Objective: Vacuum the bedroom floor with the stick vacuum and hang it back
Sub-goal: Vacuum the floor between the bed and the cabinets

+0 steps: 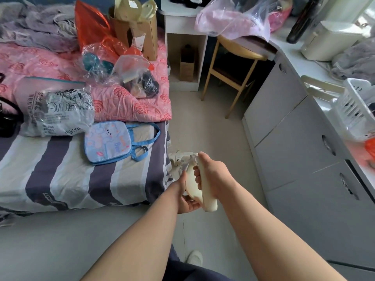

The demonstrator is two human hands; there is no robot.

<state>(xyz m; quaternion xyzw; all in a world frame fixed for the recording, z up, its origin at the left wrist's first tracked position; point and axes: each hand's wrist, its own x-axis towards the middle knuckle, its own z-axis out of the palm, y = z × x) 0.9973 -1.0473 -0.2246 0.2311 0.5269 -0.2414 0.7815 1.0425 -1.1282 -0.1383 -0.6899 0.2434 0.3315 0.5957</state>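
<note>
I hold a cream-white stick vacuum (207,197) in front of me, above the pale tiled floor (205,126). My right hand (211,175) is wrapped around its handle from above. My left hand (187,196) cups the body from below and the left side. The vacuum's front end points away from me, down toward the floor by the bed corner, where a white part (178,157) shows; the tube and floor head are hidden behind my hands.
A bed (60,169) with a striped sheet, a pink quilt and several bags fills the left. A grey cabinet run (294,142) lines the right. A wooden chair (233,63) and a white desk (182,37) stand at the far end. My slippered foot (194,257) is below.
</note>
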